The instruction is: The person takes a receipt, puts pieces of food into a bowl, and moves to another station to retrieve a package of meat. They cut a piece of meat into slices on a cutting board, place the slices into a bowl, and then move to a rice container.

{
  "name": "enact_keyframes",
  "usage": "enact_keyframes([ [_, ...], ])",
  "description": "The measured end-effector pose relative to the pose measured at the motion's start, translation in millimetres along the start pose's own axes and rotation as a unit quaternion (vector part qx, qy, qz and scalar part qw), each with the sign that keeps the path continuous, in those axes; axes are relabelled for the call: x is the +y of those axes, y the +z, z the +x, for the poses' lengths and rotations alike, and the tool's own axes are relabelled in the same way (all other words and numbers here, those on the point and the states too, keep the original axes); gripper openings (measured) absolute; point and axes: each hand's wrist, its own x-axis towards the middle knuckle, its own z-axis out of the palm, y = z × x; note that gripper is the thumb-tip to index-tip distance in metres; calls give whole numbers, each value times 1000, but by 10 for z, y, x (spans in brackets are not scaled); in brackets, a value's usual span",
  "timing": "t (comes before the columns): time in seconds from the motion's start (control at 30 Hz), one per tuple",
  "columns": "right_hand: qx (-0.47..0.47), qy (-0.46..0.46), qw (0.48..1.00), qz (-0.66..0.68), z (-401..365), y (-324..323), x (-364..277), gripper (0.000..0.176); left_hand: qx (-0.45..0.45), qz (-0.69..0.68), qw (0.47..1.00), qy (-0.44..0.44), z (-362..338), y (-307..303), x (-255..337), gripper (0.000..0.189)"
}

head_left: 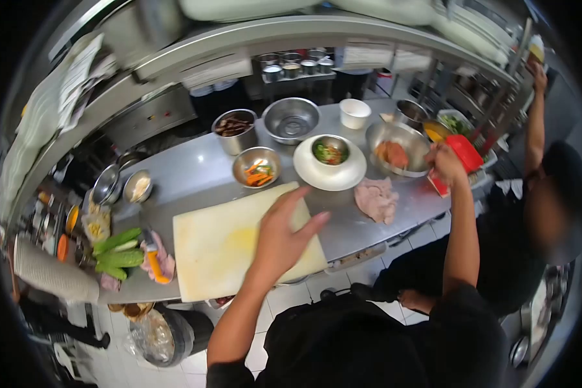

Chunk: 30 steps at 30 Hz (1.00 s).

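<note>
Over the yellow-stained white board, left hand splayed, empty; at a red container, right hand curled, grip unclear.

red item | bright, partly hidden, near metal bowl | cutting board | pale, yellow-stained, flat on counter

We can read no text, label, brand, number or sign anywhere in this view. The white papers at the upper left seem to carry faint marks, but we cannot make out a word. The pale sheets along the shelf, one left of centre and one farther right, show us nothing legible either. On the red container at the right, we find no lettering we can read.
</note>
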Motion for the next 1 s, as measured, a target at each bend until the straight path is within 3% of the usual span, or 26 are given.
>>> enact_keyframes([
  [0.07, 92, 1, 996, 23, 212, -452, -8, 13, 18, -42, 992, -116, -356, -214, -198, 51],
  [0.17, 213, -46, 976, 27, 638, -1173, 45, 17, 128, -106, 955, -246, -1014, -532, -722, 47],
  [0.23, 265, -23, 964, 16, 1125, -1821, 293, 16, 232, -104, 910, -327, -1382, -717, -724, 44],
  [0.37, 414, 6, 900, 138, 1725, -2552, 815, 11, 340, -28, 856, -388, -2493, -928, -1377, 38],
  [0.47, 510, 65, 813, 274, 2061, -2819, 1174, 20, 369, 1, 810, -456, -3219, -892, -1726, 37],
  [0.57, 516, 81, 798, 300, 1957, -2679, 1194, 19, 348, 32, 782, -516, -3788, -801, -1996, 38],
  [0.6, 464, 79, 843, 260, 1788, -2546, 1139, 24, 335, 33, 771, -541, -3929, -756, -2072, 38],
  [0.7, 386, 57, 900, 194, 1990, -2763, 1522, 18, 311, 64, 739, -594, -4226, -581, -2191, 40],
  [0.8, 404, 86, 895, 168, 1750, -2586, 1408, 21, 288, 46, 706, -646, -4472, -432, -2276, 45],
  [0.9, 365, 120, 915, 127, 1714, -2744, 1478, 35, 259, 31, 684, -681, -4677, -275, -2331, 49],
  [1.0, 409, 109, 895, 140, 1399, -2553, 1220, 43, 213, 26, 689, -692, -4828, -183, -2374, 49],
])
